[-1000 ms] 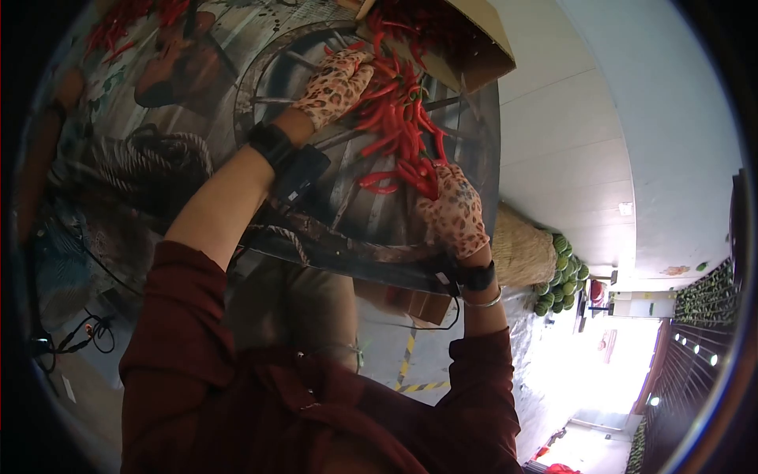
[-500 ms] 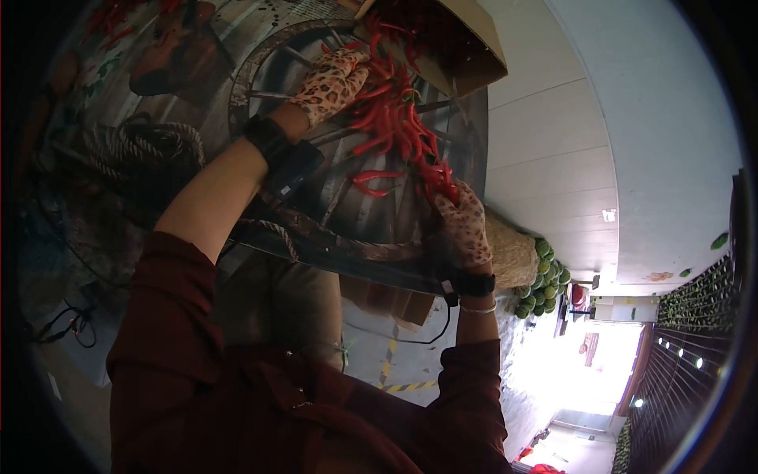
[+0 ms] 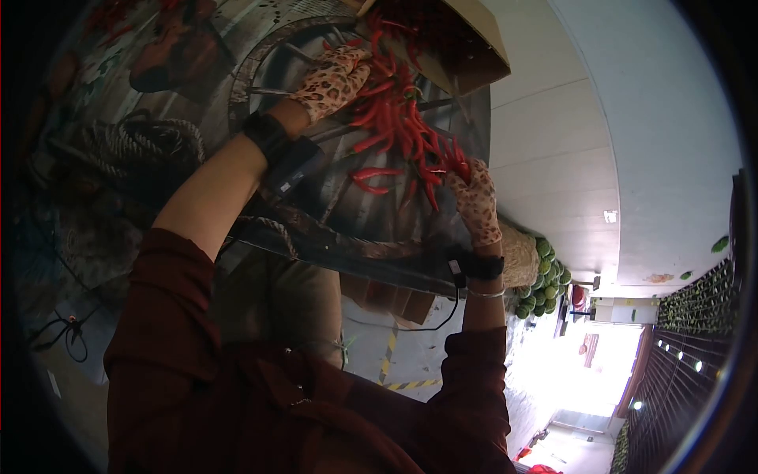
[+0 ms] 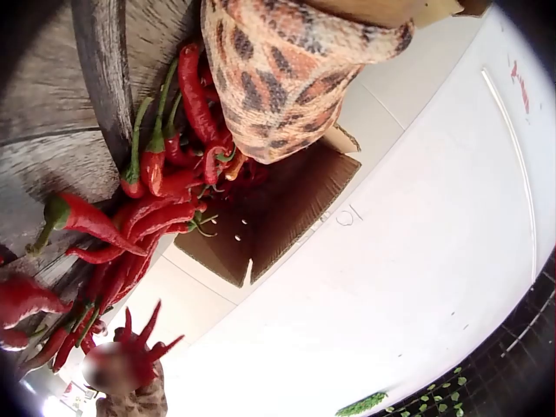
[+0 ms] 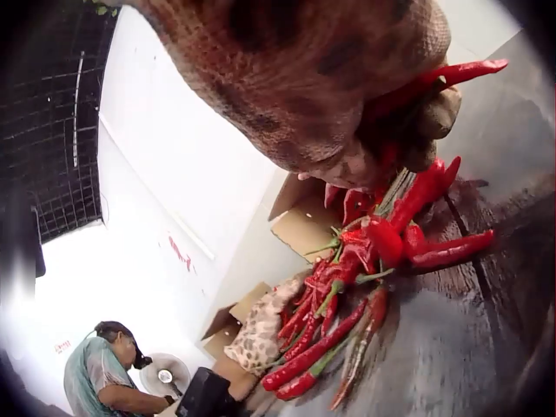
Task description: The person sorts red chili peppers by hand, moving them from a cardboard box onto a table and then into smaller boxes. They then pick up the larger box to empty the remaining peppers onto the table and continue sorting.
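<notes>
Red chilies (image 3: 387, 118) with green stems lie in a long heap on the tabletop. My right hand (image 3: 476, 204), in a leopard-print glove, grips a bunch of red chilies (image 3: 456, 160) at the heap's near right end. In the right wrist view its curled fingers (image 5: 441, 113) close around them, with chili tips sticking out. My left hand (image 3: 335, 83), gloved alike, rests along the heap's far left side. Its fingertips are hidden, and I cannot tell whether they hold a chili. Two chilies (image 3: 374, 175) lie apart, nearer the front edge.
An open cardboard box (image 3: 478, 47) holding more chilies lies at the table's far right. More chilies (image 3: 110, 22) lie at the far left. The printed table (image 3: 355, 229) has its edge close to the right hand. Another person (image 5: 102, 373) and a fan (image 5: 165, 375) appear in the right wrist view.
The right hand drew a bunch of chilies toward the body, then moved slightly up and right with it. Some chilies now lie loose beside that hand. The left hand stays by the heap.
</notes>
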The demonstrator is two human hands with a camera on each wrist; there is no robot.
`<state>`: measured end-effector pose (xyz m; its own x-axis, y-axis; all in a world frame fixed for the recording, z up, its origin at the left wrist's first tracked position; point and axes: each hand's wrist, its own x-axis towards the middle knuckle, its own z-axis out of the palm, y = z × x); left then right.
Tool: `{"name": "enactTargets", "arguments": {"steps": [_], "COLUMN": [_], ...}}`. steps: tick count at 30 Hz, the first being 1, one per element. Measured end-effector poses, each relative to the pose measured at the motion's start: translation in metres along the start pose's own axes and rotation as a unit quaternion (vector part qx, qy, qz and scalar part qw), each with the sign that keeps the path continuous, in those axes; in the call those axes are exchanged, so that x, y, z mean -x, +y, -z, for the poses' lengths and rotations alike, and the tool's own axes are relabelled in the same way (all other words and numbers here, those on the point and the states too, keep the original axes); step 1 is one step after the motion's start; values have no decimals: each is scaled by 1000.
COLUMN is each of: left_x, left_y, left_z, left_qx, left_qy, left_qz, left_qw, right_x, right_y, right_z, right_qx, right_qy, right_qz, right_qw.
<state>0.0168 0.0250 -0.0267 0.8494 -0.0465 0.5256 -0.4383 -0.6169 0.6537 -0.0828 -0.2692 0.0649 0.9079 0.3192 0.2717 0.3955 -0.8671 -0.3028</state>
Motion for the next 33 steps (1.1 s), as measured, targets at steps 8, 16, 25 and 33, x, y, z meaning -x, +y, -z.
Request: {"name": "enactTargets", "arguments": {"steps": [8,16,25,33], "left_x": [-3,0,-5,-2], "left_y": [-6,-6,-12,-12], "left_z": [-5,-6,-13,-12], "left_qx": [6,2,21,-16], "left_qy": [-15,21,-2,27], "left_qz": [11,-13,9,-14], "left_qw": [1000,1000,1000,999], "right_x": [-21,-19,18,15], "right_y": [2,4,14,9], "right_z": [-12,-11,4,-11], "right_qx": [67,-13,-339,-255], "right_qy": [-74,-93,-1,-42], "right_qz": [-23,-138,-260,-222], "right_qw": [995,986,904,940]}}
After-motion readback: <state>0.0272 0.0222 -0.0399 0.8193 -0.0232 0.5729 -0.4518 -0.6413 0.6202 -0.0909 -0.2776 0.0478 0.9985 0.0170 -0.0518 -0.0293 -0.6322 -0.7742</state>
